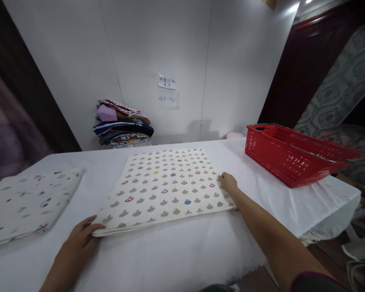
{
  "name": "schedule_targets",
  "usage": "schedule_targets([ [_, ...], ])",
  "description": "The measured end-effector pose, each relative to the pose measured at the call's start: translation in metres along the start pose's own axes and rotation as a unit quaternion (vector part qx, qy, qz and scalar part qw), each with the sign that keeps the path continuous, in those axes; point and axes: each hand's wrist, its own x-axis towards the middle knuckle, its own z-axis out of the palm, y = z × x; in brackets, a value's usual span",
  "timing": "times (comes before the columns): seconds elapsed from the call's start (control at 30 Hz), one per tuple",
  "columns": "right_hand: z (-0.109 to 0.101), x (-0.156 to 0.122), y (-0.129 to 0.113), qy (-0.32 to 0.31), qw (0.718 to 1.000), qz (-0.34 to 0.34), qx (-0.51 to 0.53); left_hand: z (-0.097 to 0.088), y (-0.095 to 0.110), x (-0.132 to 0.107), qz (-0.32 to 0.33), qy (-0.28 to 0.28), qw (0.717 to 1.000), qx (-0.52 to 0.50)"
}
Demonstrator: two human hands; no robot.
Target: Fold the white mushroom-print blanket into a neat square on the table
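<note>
A folded cream cloth (pixel 170 184) printed with grey, red, blue, green and yellow mushroom shapes lies flat in the middle of the table. My left hand (pixel 83 237) grips its near left corner, fingers on top and the layered edge showing beside them. At the cloth's right edge, my right hand (pixel 228 183) is closed with its fingertips on the fabric. To the left lies another folded white cloth (pixel 30 202) with a scattered dark and grey print, apart from both hands.
The table (pixel 182 251) wears a white cover. A red perforated basket (pixel 280 152) with metal handles stands at the back right. Behind the table's far left edge rises a stack of folded fabrics (pixel 123 123). Handwritten paper notes (pixel 168 91) hang on the white wall.
</note>
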Motion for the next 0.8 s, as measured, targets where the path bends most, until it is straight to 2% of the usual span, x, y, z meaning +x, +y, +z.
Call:
schedule_targets([
  [0.23,-0.004,0.004,0.008,-0.021,0.999,-0.019,0.02,-0.002,0.004,0.0,0.003,-0.002,1.0,-0.002],
  [0.4,-0.005,0.017,-0.002,-0.031,0.999,-0.005,0.03,-0.001,0.0,-0.002,0.005,0.009,1.0,-0.005],
  [0.57,0.003,0.023,-0.009,0.0,0.999,0.014,0.042,0.003,-0.006,-0.001,0.011,0.009,1.0,-0.008],
  [0.67,0.007,0.023,-0.005,0.016,0.998,0.012,0.056,0.003,-0.007,-0.001,0.012,-0.003,1.0,0.002],
  [0.8,0.002,0.023,0.007,0.001,0.994,-0.023,0.109,0.003,-0.007,0.0,0.021,-0.019,0.999,0.015],
])
